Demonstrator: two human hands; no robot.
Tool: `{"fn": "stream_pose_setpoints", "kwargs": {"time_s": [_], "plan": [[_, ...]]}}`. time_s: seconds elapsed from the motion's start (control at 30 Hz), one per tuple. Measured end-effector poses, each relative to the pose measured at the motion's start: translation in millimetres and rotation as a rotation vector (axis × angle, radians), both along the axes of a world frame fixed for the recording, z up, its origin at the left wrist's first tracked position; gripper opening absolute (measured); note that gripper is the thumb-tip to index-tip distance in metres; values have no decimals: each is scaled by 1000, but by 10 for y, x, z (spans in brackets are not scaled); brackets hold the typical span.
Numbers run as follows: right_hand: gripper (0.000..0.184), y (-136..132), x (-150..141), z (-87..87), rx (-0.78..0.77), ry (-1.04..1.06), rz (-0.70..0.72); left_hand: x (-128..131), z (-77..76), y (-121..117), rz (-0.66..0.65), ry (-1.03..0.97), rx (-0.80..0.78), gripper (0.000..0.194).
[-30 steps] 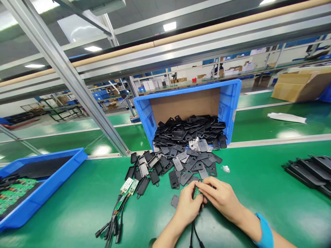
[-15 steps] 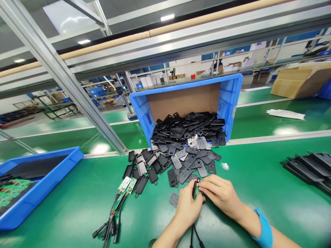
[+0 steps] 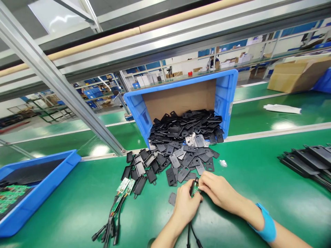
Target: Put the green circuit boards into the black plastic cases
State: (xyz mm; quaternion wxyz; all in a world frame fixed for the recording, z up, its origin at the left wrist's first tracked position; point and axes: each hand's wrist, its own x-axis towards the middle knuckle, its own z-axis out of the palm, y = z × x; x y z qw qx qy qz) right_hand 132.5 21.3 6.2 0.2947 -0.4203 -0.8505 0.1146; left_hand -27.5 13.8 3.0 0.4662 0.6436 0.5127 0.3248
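At far left, a blue tray point(image 3: 38, 203) holds green circuit boards point(image 3: 11, 198) on the green workbench point(image 3: 77, 217). Next to it, near the bench's front, lies a bundle of cabled boards point(image 3: 117, 206), its black leads pointing toward me. Open black shells point(image 3: 139, 168) sit loosely heaped beyond the bundle, and one loose grey plate point(image 3: 172, 198) rests just beside my left hand point(image 3: 186, 201). That hand pinches a small black casing point(image 3: 191, 188) between thumb and fingers, above the bench at centre right, a green board point(image 3: 196, 189) seated in it and two black cables point(image 3: 189, 234) hanging below. Behind, a blue bin point(image 3: 181, 84) on its side spills flat black covers point(image 3: 190, 158) onto the bench. My right hand point(image 3: 216, 187) has its fingers bent, tips at the board's right edge; whether they pinch it or merely press, I cannot tell. A blue band point(image 3: 266, 225) circles my right wrist. Farther right lie a white glove point(image 3: 281, 109), a cardboard box point(image 3: 287, 77) and, nearer, stacked black units point(image 3: 307, 160).
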Motion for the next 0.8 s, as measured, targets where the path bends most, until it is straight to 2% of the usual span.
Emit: {"fn": "stream_pose_setpoints", "kwargs": {"time_s": [0.07,0.13,0.23,0.33,0.4,0.43,0.53,0.6,0.63,0.7,0.8], "plan": [[20,93,143,12,-120,49,-56,-34,33,46,48,-118,-127,29],[20,217,354,-25,-135,9,-231,-98,97,98,93,-293,-239,35],[22,387,669,-131,-94,-234,-576,-246,204,172,106,-702,-375,34],[22,444,766,-183,-63,-353,-705,-408,268,229,49,-1148,-486,24],[18,390,646,-157,-21,-256,-652,-489,282,252,2,-1370,-510,15],[16,336,536,-131,-9,-175,-579,-518,284,258,-16,-1450,-508,12],[14,99,106,-42,-45,24,-186,-560,274,263,-55,-1592,-490,8],[34,-60,-155,-7,-49,-31,94,-564,258,260,-65,-1631,-479,11],[44,-121,-251,-3,-37,-84,166,-564,250,260,-59,-1635,-469,12],[45,-183,-361,-25,-8,-182,205,-559,240,263,-18,-1606,-444,13],[24,-148,-358,-110,64,-232,117,-539,249,281,92,-1502,-456,12]]}}
